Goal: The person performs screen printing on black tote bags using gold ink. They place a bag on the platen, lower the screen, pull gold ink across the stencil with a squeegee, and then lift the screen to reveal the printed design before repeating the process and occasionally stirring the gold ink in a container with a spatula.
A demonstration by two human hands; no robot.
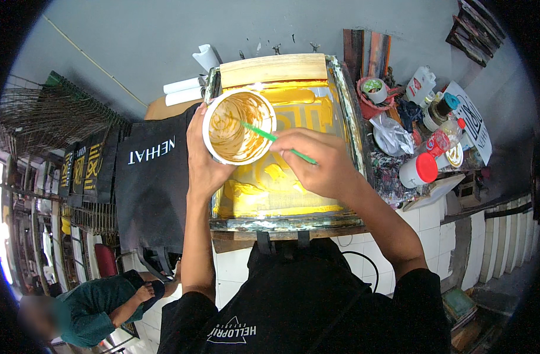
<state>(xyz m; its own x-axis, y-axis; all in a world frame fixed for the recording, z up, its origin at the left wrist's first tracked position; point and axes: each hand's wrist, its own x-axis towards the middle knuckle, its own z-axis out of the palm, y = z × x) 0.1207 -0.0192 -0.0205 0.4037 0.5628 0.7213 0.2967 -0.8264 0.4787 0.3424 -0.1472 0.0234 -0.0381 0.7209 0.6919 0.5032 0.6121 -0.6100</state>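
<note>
My left hand [206, 159] grips a white tub [210, 133] by its side, tilted so that its inside faces me. Streaks of yellow-brown ink coat the tub's inner wall and bottom. In my right hand [320, 162] is a thin green stick [260, 131], its far end reaching into the tub. Both hands are above a screen printing frame [354, 133] with dark, paint-stained edges. Thick yellow ink [246, 192] lies smeared over its mesh, around a stencilled pattern. A wooden squeegee [273, 71] rests along the frame's far side.
Left of the frame hangs a black tote bag [152, 177] with white lettering. On the right, a stained side table carries a red-lidded jar [418, 171], a plastic bag [392, 134], bottles and a pink bucket [373, 107]. A wire rack [52, 115] and a seated person [99, 307] are at the left.
</note>
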